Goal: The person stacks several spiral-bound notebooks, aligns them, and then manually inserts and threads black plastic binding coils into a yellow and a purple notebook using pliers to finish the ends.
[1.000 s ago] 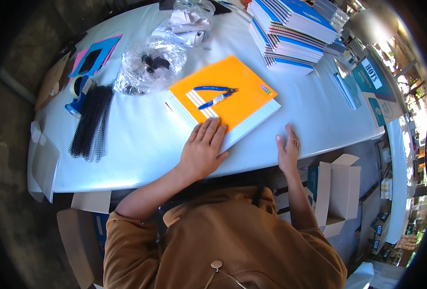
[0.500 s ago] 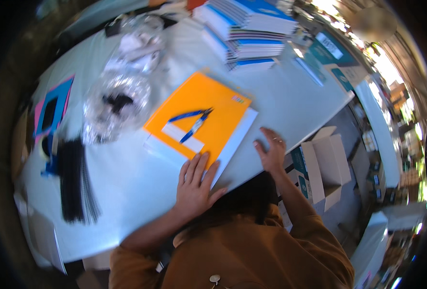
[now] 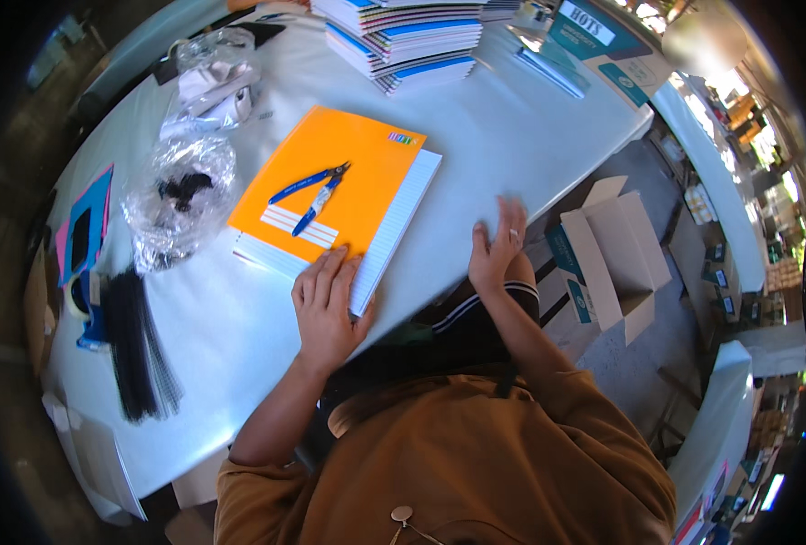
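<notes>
An orange-covered notebook (image 3: 330, 154) lies at an angle on the table. Lined white sheets (image 3: 398, 222) show past its right and lower edges. Blue-handled cutting pliers (image 3: 308, 200) rest on the cover, their handles spread. My left hand (image 3: 328, 304) lies on the notebook's near corner, fingers stretched over the cover and sheets, with the thumb by the paper's edge. Off to the right, my right hand (image 3: 498, 250) is raised near the table's edge, touching nothing that I can make out. Its fingers are extended and slightly blurred.
Stacked notebooks (image 3: 403, 41) stand at the back. On the left are a clear plastic bag (image 3: 180, 204) with dark pieces, black wire-like strands (image 3: 135, 345), a blue tape dispenser (image 3: 89, 309) and a dark phone (image 3: 81, 238). An open carton (image 3: 616, 254) sits beyond the right edge.
The view has shifted, so the table things appear farther left and higher. My left hand stays on the notebook's corner; my right hand remains off the notebook, with its fingers now pointing more upward.
</notes>
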`<state>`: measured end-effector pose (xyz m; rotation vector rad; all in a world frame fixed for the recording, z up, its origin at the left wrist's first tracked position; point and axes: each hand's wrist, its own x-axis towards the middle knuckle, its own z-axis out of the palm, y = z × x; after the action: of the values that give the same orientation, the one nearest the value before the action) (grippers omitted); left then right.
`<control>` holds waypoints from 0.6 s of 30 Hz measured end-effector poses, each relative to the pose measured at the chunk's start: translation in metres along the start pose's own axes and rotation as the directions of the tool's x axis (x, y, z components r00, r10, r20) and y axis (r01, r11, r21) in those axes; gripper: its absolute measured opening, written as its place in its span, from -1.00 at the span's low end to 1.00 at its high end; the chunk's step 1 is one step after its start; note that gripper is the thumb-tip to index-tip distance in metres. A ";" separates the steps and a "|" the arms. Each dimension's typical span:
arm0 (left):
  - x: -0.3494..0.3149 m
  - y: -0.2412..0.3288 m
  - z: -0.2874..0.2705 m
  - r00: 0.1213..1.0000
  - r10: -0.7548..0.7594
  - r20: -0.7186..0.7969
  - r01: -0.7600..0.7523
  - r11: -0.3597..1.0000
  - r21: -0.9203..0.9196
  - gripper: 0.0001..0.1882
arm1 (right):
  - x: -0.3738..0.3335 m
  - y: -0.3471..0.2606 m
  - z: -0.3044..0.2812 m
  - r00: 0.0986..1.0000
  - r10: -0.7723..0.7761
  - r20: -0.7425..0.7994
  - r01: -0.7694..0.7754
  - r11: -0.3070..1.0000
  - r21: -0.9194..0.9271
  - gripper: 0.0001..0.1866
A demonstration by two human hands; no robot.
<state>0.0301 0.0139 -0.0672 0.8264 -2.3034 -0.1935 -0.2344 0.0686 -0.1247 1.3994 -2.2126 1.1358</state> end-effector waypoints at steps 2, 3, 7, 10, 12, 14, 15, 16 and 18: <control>0.001 0.003 0.002 1.000 -0.010 -0.013 0.010 1.000 0.030 -0.43 | -0.032 -0.002 0.016 0.937 0.319 -0.140 -0.269 0.917 0.294 -0.30; 0.001 0.005 0.000 0.999 -0.029 -0.028 0.030 0.999 0.034 -0.43 | -0.044 -0.009 0.017 0.922 0.387 -0.009 -0.340 0.820 0.459 -0.18; -0.001 0.008 -0.007 0.999 -0.033 -0.036 0.039 0.983 0.179 -0.47 | -0.056 -0.047 -0.007 0.990 0.100 0.095 -0.127 0.927 0.352 -0.18; 0.008 0.011 -0.017 0.994 -0.107 0.009 0.105 0.986 0.130 -0.53 | -0.015 -0.063 -0.027 0.934 -0.310 0.181 0.244 0.918 0.313 -0.21; 0.015 0.019 -0.021 0.990 -0.137 0.015 0.135 0.985 0.109 -0.54 | -0.003 -0.074 -0.017 0.928 -0.316 0.195 0.138 0.781 0.610 -0.27; 0.023 0.022 -0.034 0.986 -0.164 0.015 0.162 0.983 0.092 -0.55 | 0.001 -0.095 -0.008 0.710 0.103 0.697 -0.698 -0.030 0.715 -0.33; 0.029 0.024 -0.044 0.974 -0.204 0.103 0.208 0.978 -0.029 -0.56 | 0.011 -0.094 -0.012 0.450 -0.007 0.893 -0.864 -0.257 0.433 -0.34; 0.034 0.023 -0.051 0.954 -0.229 0.193 0.260 0.954 -0.149 -0.56 | 0.015 -0.102 -0.015 0.446 -0.031 0.894 -0.868 -0.259 0.424 -0.34; 0.047 0.012 -0.052 0.953 -0.286 0.097 0.296 0.949 -0.112 -0.56 | 0.016 -0.127 -0.024 0.410 -0.006 0.912 -0.881 -0.260 0.395 -0.31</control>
<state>0.0304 -0.0017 0.0023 1.1094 -2.2058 -0.5053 -0.1367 0.0485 -0.0407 0.9042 -2.4074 3.8421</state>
